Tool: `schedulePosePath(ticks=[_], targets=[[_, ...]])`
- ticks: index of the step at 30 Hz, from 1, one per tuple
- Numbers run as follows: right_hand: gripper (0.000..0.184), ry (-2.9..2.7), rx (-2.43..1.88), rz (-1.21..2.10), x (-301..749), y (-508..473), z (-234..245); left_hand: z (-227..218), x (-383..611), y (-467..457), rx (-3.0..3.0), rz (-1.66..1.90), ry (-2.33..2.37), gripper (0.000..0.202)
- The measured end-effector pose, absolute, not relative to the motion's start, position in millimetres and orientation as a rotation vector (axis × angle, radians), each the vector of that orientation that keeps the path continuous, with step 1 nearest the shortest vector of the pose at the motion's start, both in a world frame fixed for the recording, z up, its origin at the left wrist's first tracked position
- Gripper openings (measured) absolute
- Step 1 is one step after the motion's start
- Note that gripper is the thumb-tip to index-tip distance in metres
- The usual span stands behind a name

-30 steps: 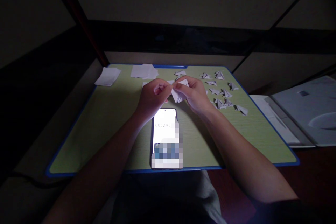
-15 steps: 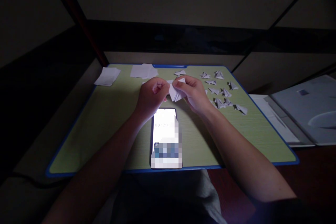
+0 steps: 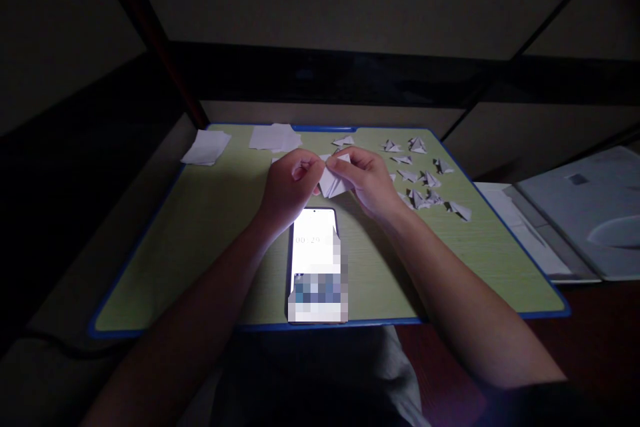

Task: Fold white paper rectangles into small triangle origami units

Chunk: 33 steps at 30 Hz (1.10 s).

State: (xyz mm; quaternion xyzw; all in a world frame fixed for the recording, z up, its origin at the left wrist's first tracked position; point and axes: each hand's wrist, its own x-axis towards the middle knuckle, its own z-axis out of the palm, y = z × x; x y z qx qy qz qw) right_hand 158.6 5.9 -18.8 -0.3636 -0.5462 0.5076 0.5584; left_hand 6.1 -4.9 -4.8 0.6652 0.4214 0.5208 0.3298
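Note:
A small white folded paper [image 3: 334,181] with layered flaps is held up between both hands, above the far side of the phone. My left hand [image 3: 294,181] pinches its left edge with thumb and curled fingers. On the other side, my right hand [image 3: 367,177] grips it, the thumb lying across the front and the fingers behind. Just below the hands lies a lit phone [image 3: 315,253] showing a timer, partly pixelated. Several folded paper pieces [image 3: 417,197] are scattered to the right of my right hand. Part of the paper is hidden by my fingers.
Two stacks of white paper sheets lie at the back left: one near the corner [image 3: 206,147], another [image 3: 275,137] nearer the middle. The green table [image 3: 190,247] has a blue edge. Beyond its right side is a pale box-like object [image 3: 585,207]. A dark-banded wall stands behind.
The folded paper has tilted slightly and its flaps sit a little differently between the fingers. Both hands stay in nearly the same place, and the view has shifted very slightly.

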Motion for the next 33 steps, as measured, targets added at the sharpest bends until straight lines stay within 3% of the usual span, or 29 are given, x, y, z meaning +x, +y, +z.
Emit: schedulePosePath(ticks=[11, 21, 33], targets=[[0.023, -1.213, -0.819, 1.144, 161.1, 7.4, -14.9, -6.4, 4.8, -0.5, 1.616, 1.491, 1.13, 0.01], [0.02, -1.315, -0.849, 1.115, 157.8, 5.3, -17.1, -10.0, 6.9, -2.5, 1.723, 1.399, 1.134, 0.009], [0.03, -1.328, -0.872, 1.127, 158.0, 3.8, -16.7, -7.1, 7.3, -4.7, 1.727, 1.368, 1.144, 0.012]])
